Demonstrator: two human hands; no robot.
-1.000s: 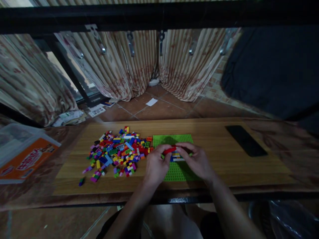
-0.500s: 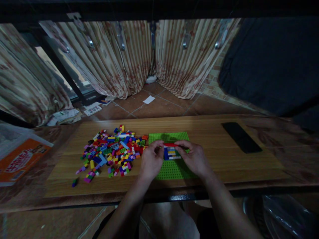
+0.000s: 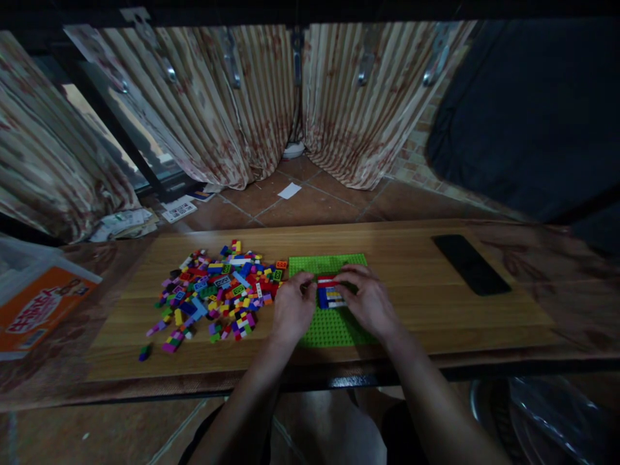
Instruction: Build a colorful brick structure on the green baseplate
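Observation:
A green studded baseplate (image 3: 334,332) lies on the wooden board. On it is a small build of toy bricks (image 3: 333,298) with blue, yellow and white parts. Along its far side runs a long red brick (image 3: 326,278), with a white strip just nearer. My left hand (image 3: 295,307) is closed, thumb and forefinger at the red brick's left end. At the other end, the curled fingers of my right hand (image 3: 369,298) press on the red brick and cover part of the build.
A pile of mixed loose bricks (image 3: 223,284) spreads over the board's left part. On the right lies a dark phone-like slab (image 3: 471,265). A clear tub with an orange label (image 3: 46,307) stands far left. The board's front edge (image 3: 194,371) is close to my forearms.
The red brick has come down onto the far side of the build. My right hand has shifted slightly left and its fingers bend more over the bricks. The left hand stays nearly put.

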